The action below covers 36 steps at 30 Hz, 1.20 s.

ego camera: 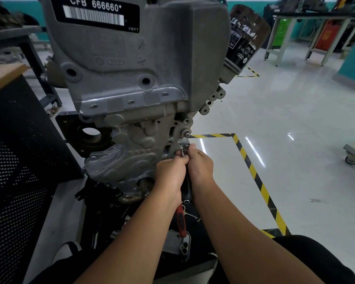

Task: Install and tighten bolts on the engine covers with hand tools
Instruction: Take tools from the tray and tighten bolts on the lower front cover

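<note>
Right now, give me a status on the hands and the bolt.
Left hand and right hand both gripping the ratchet at the engine. Bolt hidden behind fingers. Nothing blocking.

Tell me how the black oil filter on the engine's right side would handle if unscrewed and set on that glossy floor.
The oil filter is a closed, rigid-looking can, so it probably would not flex. Its round side suggests it would roll if laid down on the glossy floor. The worn, smooth-looking casing may be slippery to grip.
</note>
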Available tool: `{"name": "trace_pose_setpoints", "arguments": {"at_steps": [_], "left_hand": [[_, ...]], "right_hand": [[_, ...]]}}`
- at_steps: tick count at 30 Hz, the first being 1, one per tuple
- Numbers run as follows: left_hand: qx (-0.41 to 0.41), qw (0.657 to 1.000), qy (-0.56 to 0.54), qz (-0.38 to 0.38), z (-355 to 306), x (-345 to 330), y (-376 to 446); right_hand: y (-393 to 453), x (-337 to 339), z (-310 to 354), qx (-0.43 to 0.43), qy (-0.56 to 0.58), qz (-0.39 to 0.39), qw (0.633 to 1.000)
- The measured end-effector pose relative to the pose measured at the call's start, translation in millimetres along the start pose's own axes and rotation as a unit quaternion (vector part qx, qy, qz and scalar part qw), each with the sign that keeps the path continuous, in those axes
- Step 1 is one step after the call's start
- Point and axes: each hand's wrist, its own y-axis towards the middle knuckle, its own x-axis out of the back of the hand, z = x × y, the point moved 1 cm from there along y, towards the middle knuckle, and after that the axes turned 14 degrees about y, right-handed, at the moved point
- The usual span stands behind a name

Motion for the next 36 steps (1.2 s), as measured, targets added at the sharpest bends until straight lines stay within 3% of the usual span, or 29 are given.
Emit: {"name": "trace_pose_setpoints", "arguments": {"at_steps": [36], "left_hand": [[-0.019, 1.0, 0.015, -0.008, 1.5, -1.9, -1.1]], "right_hand": [[2.7, -0.3, -2.1, 0.012, 0.003, 0.008, 1.0]]}}
